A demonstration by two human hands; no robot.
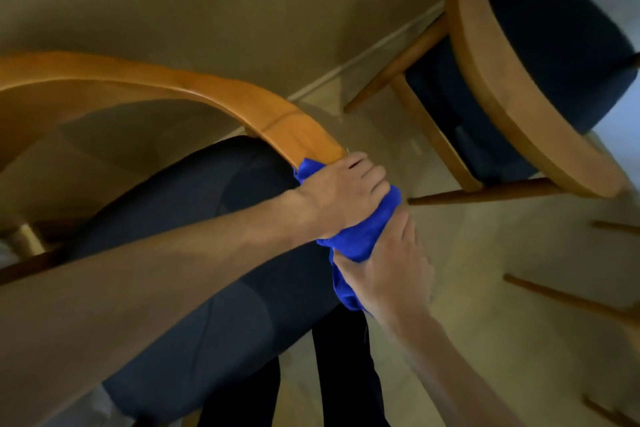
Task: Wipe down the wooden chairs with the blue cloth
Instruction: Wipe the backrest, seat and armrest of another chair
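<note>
Both hands are closed on the blue cloth [360,236]: the left hand [341,192] bunches it over the end of the near chair's curved wooden backrest [214,90], the right hand [391,274] grips it just below. Firm pressure should be kept and the cloth drawn along the rail. A second chair [512,87] stands beyond the hands, to the right.

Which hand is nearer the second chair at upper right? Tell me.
Right. The right hand grips the blue cloth just below the second chair, by its lower rung. The left hand grips the cloth farther left, on the near chair's backrest.
</note>
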